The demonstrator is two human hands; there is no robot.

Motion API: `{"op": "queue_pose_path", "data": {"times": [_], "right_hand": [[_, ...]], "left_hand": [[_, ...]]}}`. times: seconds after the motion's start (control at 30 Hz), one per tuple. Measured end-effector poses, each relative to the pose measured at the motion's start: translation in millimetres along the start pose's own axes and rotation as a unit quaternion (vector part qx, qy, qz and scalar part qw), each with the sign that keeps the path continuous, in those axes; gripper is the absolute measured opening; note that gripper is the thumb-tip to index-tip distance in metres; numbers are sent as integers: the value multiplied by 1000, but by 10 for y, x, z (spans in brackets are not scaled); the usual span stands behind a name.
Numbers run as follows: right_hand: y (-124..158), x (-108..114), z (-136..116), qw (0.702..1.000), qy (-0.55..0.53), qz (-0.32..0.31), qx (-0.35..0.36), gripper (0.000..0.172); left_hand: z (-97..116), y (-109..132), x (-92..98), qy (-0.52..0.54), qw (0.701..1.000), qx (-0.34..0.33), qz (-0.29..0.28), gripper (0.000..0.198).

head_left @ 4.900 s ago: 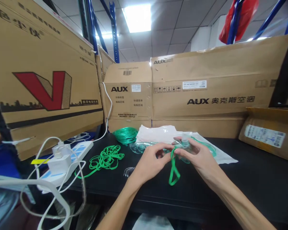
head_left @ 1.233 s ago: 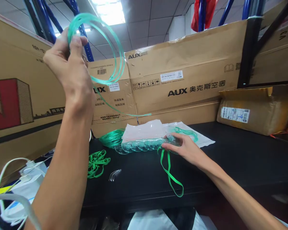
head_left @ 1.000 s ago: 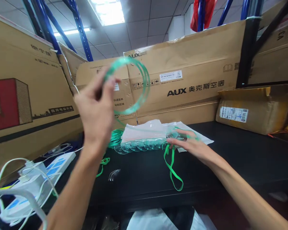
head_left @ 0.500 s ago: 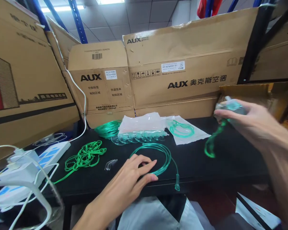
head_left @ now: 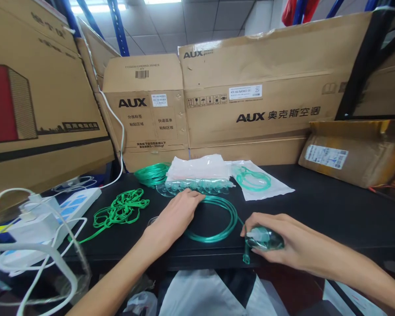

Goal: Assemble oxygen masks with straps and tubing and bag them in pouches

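My right hand (head_left: 266,237) is closed around a clear green oxygen mask (head_left: 273,239) with a pale connector, at the front edge of the black table. Right beside it hangs the green end fitting (head_left: 246,259) of a tube. My left hand (head_left: 177,210) lies at the upper left of a coil of green tubing (head_left: 230,228), its fingers stretched out and their tips touching the coil; its thumb is hidden. Behind the coil lies a row of clear masks (head_left: 200,186) under white bags (head_left: 195,169).
A tangle of green elastic cord (head_left: 121,208) lies left, near a white power strip (head_left: 80,206) with cables. More green tubing (head_left: 151,174) is bundled behind. A thin green tube loop (head_left: 253,179) sits on a white bag at right. Cardboard boxes (head_left: 349,153) stand behind.
My right hand has come down and left with the mask, from above the table's right side to beside the coil. My left hand has moved up to the coil's upper left.
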State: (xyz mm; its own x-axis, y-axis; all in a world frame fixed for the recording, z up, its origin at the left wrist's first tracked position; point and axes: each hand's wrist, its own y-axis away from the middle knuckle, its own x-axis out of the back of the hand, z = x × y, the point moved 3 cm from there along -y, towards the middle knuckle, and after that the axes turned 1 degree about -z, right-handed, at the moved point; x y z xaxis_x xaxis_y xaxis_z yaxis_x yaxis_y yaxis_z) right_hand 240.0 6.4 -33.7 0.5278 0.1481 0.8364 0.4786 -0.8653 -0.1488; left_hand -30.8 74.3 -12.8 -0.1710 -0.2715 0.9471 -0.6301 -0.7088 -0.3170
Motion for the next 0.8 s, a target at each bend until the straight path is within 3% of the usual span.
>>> {"op": "queue_pose_path", "data": {"times": [0.2, 0.3, 0.37, 0.53, 0.63, 0.8], "right_hand": [[-23, -58, 89, 999, 19, 21, 19, 33], [-52, -96, 40, 998, 13, 49, 42, 32], [-74, -95, -66, 996, 5, 57, 62, 27], [-155, -29, -333, 994, -28, 73, 81, 18], [-271, -62, -345, 993, -20, 102, 59, 23], [-500, -258, -317, 987, 4, 134, 92, 17]], "left_hand": [[-115, 160, -87, -10, 999, 32, 19, 55], [-93, 166, -91, -23, 998, 60, 10, 36], [-45, 125, -55, -29, 996, 83, 0, 25], [66, 60, 61, -25, 993, 116, -1, 26], [101, 99, 100, -22, 991, 135, 8, 24], [122, 210, 212, 63, 981, 181, 24, 17]]}}
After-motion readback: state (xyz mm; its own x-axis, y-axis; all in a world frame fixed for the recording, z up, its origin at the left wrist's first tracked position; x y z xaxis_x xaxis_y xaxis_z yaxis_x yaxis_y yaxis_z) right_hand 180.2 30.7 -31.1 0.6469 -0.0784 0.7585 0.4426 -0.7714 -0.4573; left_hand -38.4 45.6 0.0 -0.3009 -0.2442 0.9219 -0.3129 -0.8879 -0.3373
